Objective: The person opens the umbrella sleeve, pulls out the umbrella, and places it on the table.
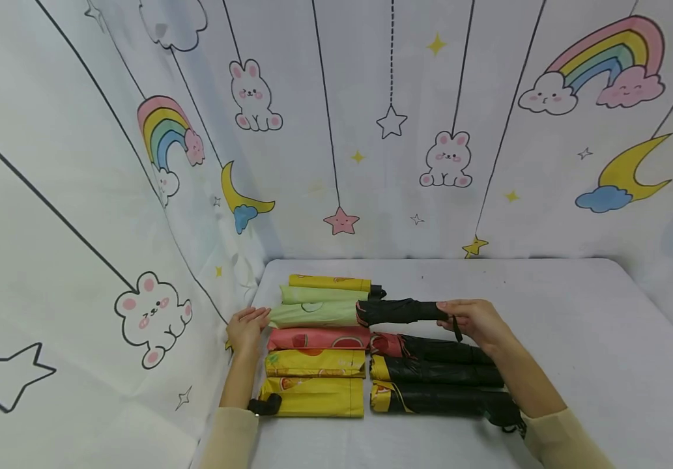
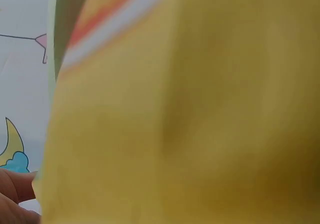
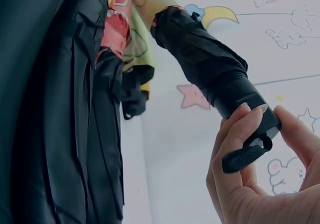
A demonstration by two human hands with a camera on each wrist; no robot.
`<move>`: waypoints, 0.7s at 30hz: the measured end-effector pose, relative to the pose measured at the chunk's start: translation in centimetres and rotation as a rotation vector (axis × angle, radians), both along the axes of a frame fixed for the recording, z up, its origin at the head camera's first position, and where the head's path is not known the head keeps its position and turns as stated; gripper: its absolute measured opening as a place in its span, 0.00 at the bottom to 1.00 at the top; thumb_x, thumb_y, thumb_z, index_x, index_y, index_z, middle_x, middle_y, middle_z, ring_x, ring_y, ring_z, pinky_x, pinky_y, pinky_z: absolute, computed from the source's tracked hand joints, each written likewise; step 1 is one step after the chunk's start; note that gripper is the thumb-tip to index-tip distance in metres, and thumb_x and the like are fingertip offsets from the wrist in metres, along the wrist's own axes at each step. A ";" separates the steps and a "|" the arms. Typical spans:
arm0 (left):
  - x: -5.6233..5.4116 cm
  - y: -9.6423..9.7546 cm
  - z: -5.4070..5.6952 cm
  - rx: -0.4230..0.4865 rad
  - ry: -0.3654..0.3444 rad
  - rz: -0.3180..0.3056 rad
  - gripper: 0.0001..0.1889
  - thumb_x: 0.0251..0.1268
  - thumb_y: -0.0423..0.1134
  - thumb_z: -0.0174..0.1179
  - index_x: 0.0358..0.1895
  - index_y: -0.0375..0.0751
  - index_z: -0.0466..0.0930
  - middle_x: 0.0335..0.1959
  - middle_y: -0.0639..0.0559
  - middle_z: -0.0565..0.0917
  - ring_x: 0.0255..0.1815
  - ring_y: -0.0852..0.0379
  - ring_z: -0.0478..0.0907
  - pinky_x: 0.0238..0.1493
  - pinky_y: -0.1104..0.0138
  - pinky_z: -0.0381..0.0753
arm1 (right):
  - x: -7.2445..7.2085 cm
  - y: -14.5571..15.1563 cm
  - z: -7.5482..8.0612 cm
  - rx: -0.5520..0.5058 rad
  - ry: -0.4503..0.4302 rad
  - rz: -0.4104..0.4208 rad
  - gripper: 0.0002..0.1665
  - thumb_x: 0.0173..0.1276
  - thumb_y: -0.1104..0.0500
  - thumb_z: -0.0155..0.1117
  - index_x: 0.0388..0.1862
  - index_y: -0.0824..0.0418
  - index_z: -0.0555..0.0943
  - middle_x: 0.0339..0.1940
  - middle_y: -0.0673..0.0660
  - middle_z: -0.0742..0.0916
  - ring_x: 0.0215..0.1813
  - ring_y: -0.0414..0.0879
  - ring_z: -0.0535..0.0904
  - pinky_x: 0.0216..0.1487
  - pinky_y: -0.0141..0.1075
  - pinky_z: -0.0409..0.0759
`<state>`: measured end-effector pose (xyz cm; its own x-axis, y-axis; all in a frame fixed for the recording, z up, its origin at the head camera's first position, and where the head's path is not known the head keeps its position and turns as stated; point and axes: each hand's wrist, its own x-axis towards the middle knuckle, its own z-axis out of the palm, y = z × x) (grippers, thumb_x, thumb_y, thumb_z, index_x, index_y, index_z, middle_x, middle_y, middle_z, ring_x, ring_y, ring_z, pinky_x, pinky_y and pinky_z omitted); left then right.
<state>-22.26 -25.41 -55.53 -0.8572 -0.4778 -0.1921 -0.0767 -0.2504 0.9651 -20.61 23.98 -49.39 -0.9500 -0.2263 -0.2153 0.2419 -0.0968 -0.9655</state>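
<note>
A folded black umbrella [image 1: 397, 312] lies in line with a light green sleeve [image 1: 315, 314], its inner end meeting the sleeve's edge. My right hand [image 1: 477, 321] pinches the umbrella's handle end between thumb and fingers; a short black strap [image 3: 245, 159] hangs there in the right wrist view. At the sleeve's far left end is my left hand [image 1: 246, 329], fingertips on that end. In the left wrist view, a blurred yellow sleeve [image 2: 150, 149] fills most of the picture and hides much of the left hand; only two fingertips [image 2: 17, 184] show.
Behind lie a yellow umbrella [image 1: 330, 283] and a light green one [image 1: 324, 295], black ends outward. In front are a red watermelon-print sleeve [image 1: 318, 339], two yellow sleeves [image 1: 315, 363], and several black folded umbrellas [image 1: 447, 372] to their right. A patterned cloth [image 1: 342, 130] hangs behind the white table [image 1: 576, 339].
</note>
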 end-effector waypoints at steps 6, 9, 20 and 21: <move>0.2 -0.6 -0.1 0.005 -0.015 0.009 0.28 0.69 0.16 0.58 0.71 0.21 0.63 0.62 0.24 0.78 0.55 0.47 0.87 0.52 0.67 0.87 | 0.2 0.9 0.2 -0.017 0.001 0.003 0.08 0.75 0.61 0.68 0.40 0.62 0.91 0.42 0.54 0.87 0.41 0.46 0.90 0.50 0.40 0.89; 0.2 -0.5 0.0 0.001 -0.014 0.005 0.29 0.68 0.17 0.59 0.71 0.21 0.63 0.62 0.24 0.78 0.52 0.50 0.88 0.51 0.67 0.87 | 0.2 1.2 0.2 -0.026 0.002 0.006 0.08 0.76 0.62 0.67 0.39 0.62 0.91 0.42 0.54 0.87 0.40 0.47 0.90 0.50 0.40 0.89; 0.3 -0.4 0.0 -0.014 -0.020 -0.008 0.28 0.70 0.18 0.58 0.71 0.22 0.62 0.63 0.25 0.78 0.58 0.45 0.86 0.52 0.68 0.87 | 0.0 2.5 0.0 -0.018 0.028 0.018 0.09 0.78 0.62 0.64 0.41 0.60 0.91 0.41 0.52 0.89 0.40 0.46 0.91 0.48 0.37 0.88; 0.3 -0.4 0.0 -0.016 -0.021 -0.010 0.28 0.70 0.18 0.58 0.72 0.22 0.62 0.63 0.25 0.78 0.58 0.45 0.85 0.52 0.68 0.86 | 0.0 2.6 0.0 -0.017 0.027 0.020 0.09 0.78 0.62 0.64 0.41 0.60 0.91 0.41 0.52 0.89 0.40 0.46 0.91 0.48 0.37 0.88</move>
<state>-22.00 -25.82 -55.54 -0.8577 -0.4726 -0.2024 -0.0994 -0.2338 0.9672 -20.66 26.60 -49.40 -0.9505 -0.2490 -0.1858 0.2179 -0.1082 -0.9699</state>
